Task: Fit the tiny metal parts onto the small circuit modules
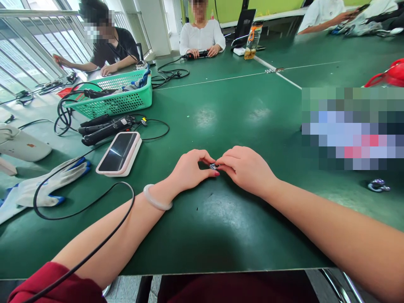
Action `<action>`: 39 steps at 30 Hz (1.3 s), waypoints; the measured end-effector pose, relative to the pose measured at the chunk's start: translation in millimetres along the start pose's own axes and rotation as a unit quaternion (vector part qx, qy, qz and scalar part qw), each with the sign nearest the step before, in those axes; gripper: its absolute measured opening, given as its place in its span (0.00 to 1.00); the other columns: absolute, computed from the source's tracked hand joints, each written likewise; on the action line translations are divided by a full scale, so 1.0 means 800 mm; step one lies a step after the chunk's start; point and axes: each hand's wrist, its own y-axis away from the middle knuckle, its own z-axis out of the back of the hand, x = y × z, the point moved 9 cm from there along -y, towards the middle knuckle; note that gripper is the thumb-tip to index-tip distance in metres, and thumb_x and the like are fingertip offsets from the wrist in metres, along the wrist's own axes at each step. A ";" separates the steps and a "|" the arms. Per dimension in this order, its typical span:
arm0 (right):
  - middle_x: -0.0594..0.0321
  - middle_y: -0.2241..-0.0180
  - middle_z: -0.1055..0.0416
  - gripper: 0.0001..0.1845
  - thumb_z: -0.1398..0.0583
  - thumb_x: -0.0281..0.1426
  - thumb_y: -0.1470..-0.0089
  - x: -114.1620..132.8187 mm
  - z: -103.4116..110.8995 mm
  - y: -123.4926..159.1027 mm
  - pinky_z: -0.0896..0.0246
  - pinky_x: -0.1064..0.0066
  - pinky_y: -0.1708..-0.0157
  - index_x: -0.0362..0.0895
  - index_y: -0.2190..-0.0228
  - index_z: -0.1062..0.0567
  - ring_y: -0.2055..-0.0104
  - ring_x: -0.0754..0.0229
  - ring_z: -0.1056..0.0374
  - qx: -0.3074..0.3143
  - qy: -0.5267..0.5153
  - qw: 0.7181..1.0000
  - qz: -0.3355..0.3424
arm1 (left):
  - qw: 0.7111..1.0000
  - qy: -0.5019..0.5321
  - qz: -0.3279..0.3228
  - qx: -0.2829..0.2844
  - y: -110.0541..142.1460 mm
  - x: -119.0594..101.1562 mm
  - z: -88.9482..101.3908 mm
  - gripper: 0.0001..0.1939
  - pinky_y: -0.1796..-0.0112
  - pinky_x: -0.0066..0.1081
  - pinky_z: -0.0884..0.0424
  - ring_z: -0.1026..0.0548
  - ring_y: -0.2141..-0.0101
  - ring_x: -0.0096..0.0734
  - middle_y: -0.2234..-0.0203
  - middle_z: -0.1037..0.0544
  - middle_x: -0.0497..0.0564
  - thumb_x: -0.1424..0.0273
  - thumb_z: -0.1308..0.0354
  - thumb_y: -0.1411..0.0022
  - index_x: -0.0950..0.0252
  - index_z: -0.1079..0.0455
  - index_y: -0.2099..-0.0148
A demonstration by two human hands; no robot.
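Note:
Both my hands meet over the green table (202, 227), pinching a small shiny silver metal piece (213, 166) between them. Thumb and forefinger of my left hand (189, 168) close on its left side; a pale bangle (156, 200) circles that wrist. From the right, the fingertips of my right hand (248, 168) press against the piece. Fingers cover much of it, so its exact kind cannot be made out. Apart from both hands, a shiny ring-shaped metal piece (378, 185) lies at the right.
Left of my hands lie a phone (118, 153), black corded tools (107, 128) and a white-blue glove (47, 185). Behind stands a green basket (116, 105). A black cable (126, 210) crosses my left forearm. A bottle (253, 40) and several people are farther back.

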 end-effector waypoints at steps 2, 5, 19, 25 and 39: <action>0.58 0.67 0.24 0.11 0.44 0.31 0.41 -0.002 0.003 0.001 0.41 0.63 0.63 0.44 0.65 0.21 0.65 0.56 0.34 -0.008 -0.012 1.000 -0.007 | 1.000 0.024 0.011 0.006 0.000 0.002 -0.001 0.15 0.58 0.37 0.31 0.25 0.63 0.34 0.68 0.22 0.48 0.62 0.32 0.55 0.62 0.28 0.66; 0.58 0.66 0.24 0.11 0.44 0.32 0.41 -0.010 0.008 0.002 0.39 0.62 0.61 0.45 0.64 0.21 0.64 0.56 0.33 -0.023 -0.034 0.999 -0.031 | 0.997 0.069 0.023 0.009 0.000 0.003 -0.001 0.14 0.57 0.36 0.30 0.24 0.64 0.33 0.68 0.22 0.49 0.64 0.32 0.54 0.63 0.28 0.65; 0.59 0.68 0.25 0.11 0.41 0.37 0.44 -0.014 0.007 0.002 0.39 0.64 0.61 0.44 0.67 0.23 0.64 0.56 0.32 -0.032 -0.038 0.997 -0.054 | 0.979 0.195 0.057 0.033 -0.002 0.006 -0.006 0.13 0.56 0.35 0.28 0.22 0.63 0.32 0.64 0.20 0.54 0.71 0.37 0.47 0.68 0.29 0.58; 0.58 0.66 0.25 0.11 0.42 0.37 0.43 -0.010 0.005 0.002 0.40 0.63 0.60 0.44 0.67 0.23 0.63 0.55 0.32 -0.028 -0.028 0.998 -0.042 | 0.956 0.269 0.115 0.037 0.001 0.012 -0.011 0.14 0.56 0.35 0.29 0.22 0.63 0.31 0.65 0.20 0.54 0.73 0.36 0.50 0.68 0.28 0.58; 0.57 0.69 0.26 0.14 0.45 0.37 0.41 0.007 0.008 -0.002 0.44 0.65 0.65 0.42 0.68 0.24 0.66 0.56 0.33 -0.044 0.036 0.998 -0.008 | 0.875 0.451 0.166 0.062 0.006 0.010 -0.026 0.18 0.53 0.35 0.30 0.23 0.64 0.29 0.67 0.19 0.51 0.75 0.33 0.53 0.67 0.25 0.56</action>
